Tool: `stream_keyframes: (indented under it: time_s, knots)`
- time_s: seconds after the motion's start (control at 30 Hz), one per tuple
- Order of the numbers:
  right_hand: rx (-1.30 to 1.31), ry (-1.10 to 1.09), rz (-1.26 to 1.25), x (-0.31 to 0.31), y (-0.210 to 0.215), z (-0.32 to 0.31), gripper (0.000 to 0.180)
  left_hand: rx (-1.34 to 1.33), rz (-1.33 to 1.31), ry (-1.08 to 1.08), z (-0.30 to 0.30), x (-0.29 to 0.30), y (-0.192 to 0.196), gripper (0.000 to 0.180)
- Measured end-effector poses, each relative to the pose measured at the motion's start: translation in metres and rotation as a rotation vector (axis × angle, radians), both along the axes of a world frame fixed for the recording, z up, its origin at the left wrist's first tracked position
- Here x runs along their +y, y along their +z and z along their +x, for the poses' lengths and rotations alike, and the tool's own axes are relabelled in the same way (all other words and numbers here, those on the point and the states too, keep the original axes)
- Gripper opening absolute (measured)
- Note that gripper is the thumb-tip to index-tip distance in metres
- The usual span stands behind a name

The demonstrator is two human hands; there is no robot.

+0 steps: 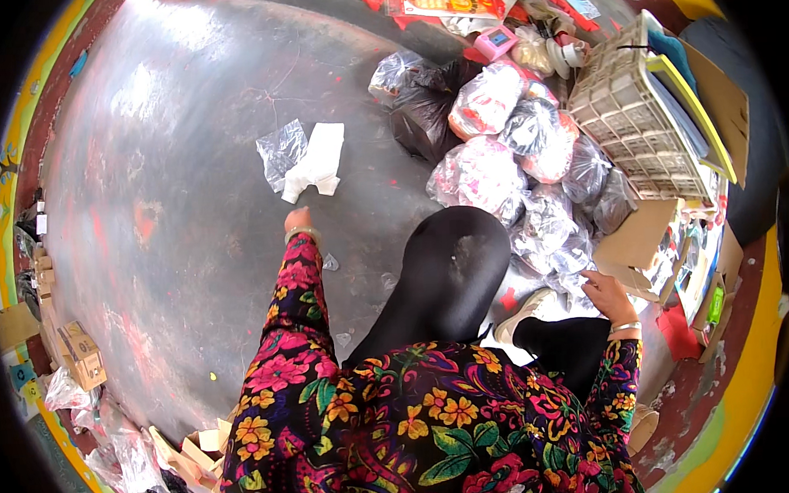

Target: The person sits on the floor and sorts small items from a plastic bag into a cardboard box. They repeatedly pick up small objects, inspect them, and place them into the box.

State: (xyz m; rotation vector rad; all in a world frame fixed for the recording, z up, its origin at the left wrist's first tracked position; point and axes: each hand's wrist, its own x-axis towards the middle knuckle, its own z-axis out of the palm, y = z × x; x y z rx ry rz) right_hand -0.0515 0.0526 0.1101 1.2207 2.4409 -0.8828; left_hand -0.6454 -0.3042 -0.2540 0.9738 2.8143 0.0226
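Note:
My left hand [297, 221], with a bracelet at the wrist, is stretched forward over the floor. It looks closed, and whatever its fingers may hold is hidden. Just beyond it lies a white piece of thin sheet or bag [319, 158] with a notched near end, beside a crumpled clear plastic bag [281, 152]. At the lower right, my right hand [611, 298] is down at the near edge of a heap of bags, its fingers pinching thin clear plastic [572, 281]. Several filled see-through bags [479, 174] and a black bag [425, 115] make up that heap.
A white plastic crate [624, 108] stands tilted on the right, with cardboard [639, 234] below it. A pink device [495, 42] sits behind the bags. Brown boxes [82, 355] line the left wall. Cardboard pieces [193, 458] lie at lower left. My bent knee [455, 244] juts between my arms.

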Motion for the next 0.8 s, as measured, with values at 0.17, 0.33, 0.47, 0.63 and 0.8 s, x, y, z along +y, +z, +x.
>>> stream_keyframes:
  time_s: [0.17,0.33,0.47,0.63,0.8]
  knots:
    - [-0.104,-0.122,-0.018,-0.008,0.006,0.006,0.030,-0.180,0.199,0.264,0.016,0.125,0.063,0.043]
    - [-0.142,-0.148,-0.033,-0.009,0.002,-0.004,0.028,-0.443,-0.468,0.099,-0.007,0.178,0.061,0.049]
    - [-0.215,-0.209,-0.090,-0.011,-0.002,-0.004,0.029,-0.435,-1.039,-0.432,-0.006,0.217,0.093,0.050]
    - [-0.218,-0.105,-0.069,-0.003,-0.011,0.000,0.032,-0.337,-0.426,-0.012,-0.004,0.182,0.060,0.041]
    - [-0.205,-0.082,-0.015,-0.006,-0.008,-0.005,0.030,-0.448,0.080,-0.052,0.022,0.161,0.091,0.036]
